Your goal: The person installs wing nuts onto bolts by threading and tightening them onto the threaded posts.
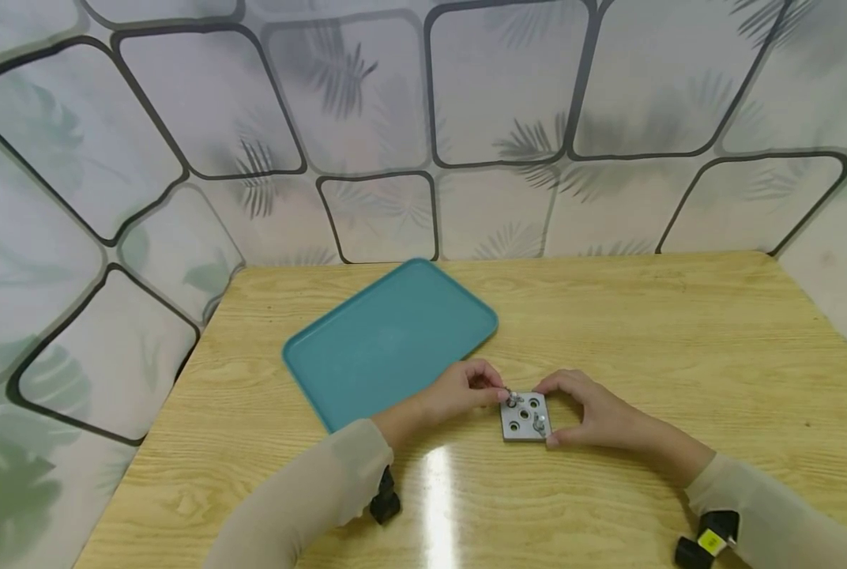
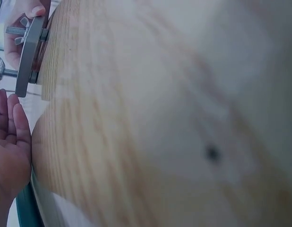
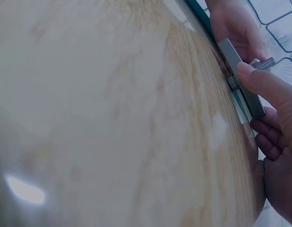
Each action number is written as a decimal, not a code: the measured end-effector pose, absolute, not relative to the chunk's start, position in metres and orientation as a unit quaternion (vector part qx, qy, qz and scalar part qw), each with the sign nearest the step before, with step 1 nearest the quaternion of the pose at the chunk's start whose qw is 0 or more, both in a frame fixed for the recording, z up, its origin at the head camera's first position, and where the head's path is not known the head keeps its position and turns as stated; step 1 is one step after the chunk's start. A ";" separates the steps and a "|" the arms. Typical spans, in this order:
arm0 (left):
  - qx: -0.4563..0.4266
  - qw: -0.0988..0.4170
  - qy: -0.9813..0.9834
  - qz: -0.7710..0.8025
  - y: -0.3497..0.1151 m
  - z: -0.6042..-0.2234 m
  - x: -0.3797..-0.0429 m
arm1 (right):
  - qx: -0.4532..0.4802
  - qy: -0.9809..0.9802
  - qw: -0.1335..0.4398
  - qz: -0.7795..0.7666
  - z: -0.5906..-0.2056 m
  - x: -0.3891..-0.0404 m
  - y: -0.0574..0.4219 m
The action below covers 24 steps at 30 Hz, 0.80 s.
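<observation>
A square metal plate with several round holes is between my hands. Two bolts pass through it, their heads underneath and their threaded ends upward. One wing nut sits on the bolt near the right edge; another wing nut is on the bolt at the far left corner. My left hand pinches that corner wing nut between thumb and fingertips. With thumb and fingers on opposite edges, my right hand grips the right side of the plate. The left fingertips partly hide the corner nut.
A teal tray lies on the wooden table behind and left of my hands, its near edge beside my left forearm. A patterned curtain or wall covering stands along the table's back edge.
</observation>
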<state>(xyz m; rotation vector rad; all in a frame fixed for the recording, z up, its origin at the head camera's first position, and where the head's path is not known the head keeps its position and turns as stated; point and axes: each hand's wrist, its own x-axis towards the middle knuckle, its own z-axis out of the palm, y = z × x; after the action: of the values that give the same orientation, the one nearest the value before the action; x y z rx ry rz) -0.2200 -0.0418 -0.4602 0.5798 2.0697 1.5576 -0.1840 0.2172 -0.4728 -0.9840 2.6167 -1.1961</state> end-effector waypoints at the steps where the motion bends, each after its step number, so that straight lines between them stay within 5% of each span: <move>1: 0.212 0.242 0.757 0.569 -0.042 -0.460 -0.220 | -0.321 0.860 0.052 -0.393 -0.473 -0.184 0.217; 24: 0.236 0.263 0.759 0.547 -0.041 -0.456 -0.221 | -0.328 0.860 0.046 -0.389 -0.473 -0.184 0.218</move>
<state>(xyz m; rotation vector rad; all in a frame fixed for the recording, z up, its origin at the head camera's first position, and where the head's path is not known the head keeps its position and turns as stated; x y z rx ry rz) -0.2208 -0.0413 -0.4561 0.6394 2.0531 1.4785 -0.1841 0.2176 -0.4729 -1.0009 2.6255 -1.1865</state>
